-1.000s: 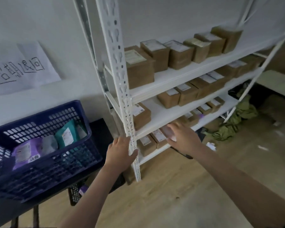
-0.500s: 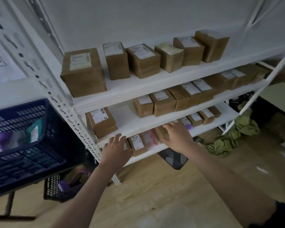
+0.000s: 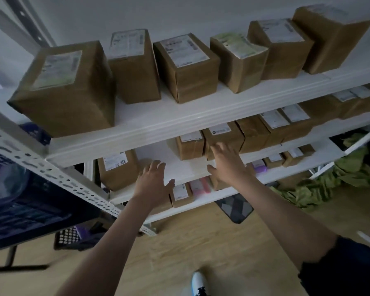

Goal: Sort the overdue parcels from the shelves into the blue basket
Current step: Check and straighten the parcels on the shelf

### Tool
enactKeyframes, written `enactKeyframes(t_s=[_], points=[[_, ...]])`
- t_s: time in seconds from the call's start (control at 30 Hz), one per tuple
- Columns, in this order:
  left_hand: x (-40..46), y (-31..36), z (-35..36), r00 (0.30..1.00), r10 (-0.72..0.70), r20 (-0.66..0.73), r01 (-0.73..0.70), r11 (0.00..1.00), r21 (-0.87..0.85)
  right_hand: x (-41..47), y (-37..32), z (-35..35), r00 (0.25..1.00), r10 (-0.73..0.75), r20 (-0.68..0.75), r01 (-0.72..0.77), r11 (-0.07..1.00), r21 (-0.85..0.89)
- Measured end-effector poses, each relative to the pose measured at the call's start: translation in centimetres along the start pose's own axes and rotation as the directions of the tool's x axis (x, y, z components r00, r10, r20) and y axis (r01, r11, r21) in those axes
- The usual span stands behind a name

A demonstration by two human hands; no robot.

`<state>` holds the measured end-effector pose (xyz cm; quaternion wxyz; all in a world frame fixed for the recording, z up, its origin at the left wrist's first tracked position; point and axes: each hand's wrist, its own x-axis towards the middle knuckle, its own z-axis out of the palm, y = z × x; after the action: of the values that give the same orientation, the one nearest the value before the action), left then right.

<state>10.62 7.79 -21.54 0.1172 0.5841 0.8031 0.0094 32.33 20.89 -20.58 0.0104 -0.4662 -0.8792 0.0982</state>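
since nothing's picked yet, left hand [image 3: 152, 182] and right hand [image 3: 229, 165] hover empty, fingers spread, over the middle shelf [image 3: 186, 169]; labelled boxes [image 3: 222, 137] just beyond the right fingertips.

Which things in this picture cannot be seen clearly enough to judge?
- Parcel labels, head view: text blurred, no dates readable.
- Blue basket: cut off by the left edge and hidden behind the shelf post.
- Bottom-shelf parcels: partly hidden by the left hand and right hand.
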Motion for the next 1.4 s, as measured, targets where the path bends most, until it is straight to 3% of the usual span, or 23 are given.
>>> enactKeyframes(t_s=[0.47,0.73,1.27,1.4], points=[[9.5,1.8,0.1,0.997,-0.071,0.015,0.072,0.992,-0.103,7.9,2.3,1.3,0.987,-0.14,-0.08,0.128,0.982,-0.14],[12.5,3.4,1.5,0.992,-0.125,0.01,0.125,0.977,-0.172,9.0,2.3,2.8,0.976,-0.164,-0.143,0.16,0.986,-0.034],[0.7,4.6,5.8,0.984,-0.092,-0.154,0.06,0.977,-0.205,-1.0,0.7,5.6,0.968,-0.217,-0.129,0.236,0.959,0.155],[0.4,3.9,6.1,0.985,-0.123,-0.121,0.094,0.972,-0.216,-0.7,1.5,5.6,0.977,-0.213,-0.021,0.212,0.953,0.217]])
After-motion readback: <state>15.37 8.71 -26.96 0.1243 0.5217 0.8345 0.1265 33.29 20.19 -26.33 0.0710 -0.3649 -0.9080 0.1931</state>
